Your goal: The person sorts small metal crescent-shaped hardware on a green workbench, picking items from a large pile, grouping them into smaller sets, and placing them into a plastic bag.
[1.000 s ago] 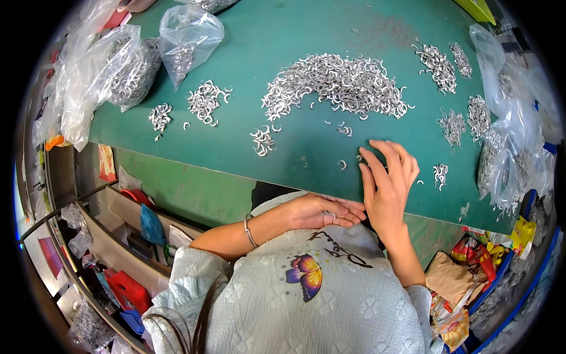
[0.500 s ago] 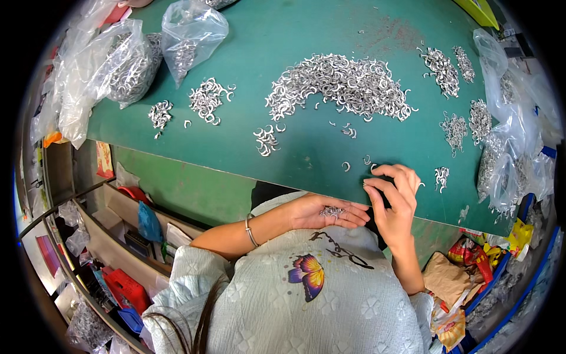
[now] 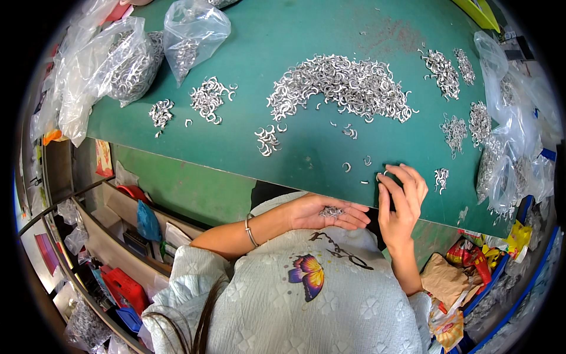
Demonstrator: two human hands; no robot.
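Observation:
My left hand (image 3: 330, 213) lies palm up at the table's near edge with its fingers stretched out. A small heap of small curved metal pieces (image 3: 332, 211) rests in it. Just to the right, over the table edge, my right hand (image 3: 403, 200) has bent fingers, with thumb and index fingertip slightly apart. One curved piece (image 3: 385, 173) shows at its fingertips; I see no grip on it. A loose metal piece (image 3: 364, 182) lies left of the thumb. Farther off spreads a large crescent-shaped pile of silvery curved pieces (image 3: 348, 85).
Smaller metal piles, one at left (image 3: 209, 99) and one at right (image 3: 441, 72), lie on the green table (image 3: 247, 41). Clear plastic bags (image 3: 197, 32) stand at the left and right edges. Shelves (image 3: 130, 218) are below left; a brown paper bag (image 3: 446, 277) is at lower right.
My right hand has shifted slightly right, away from my left fingertips. A metal piece now shows on the table where its thumb was. My left hand has stayed put.

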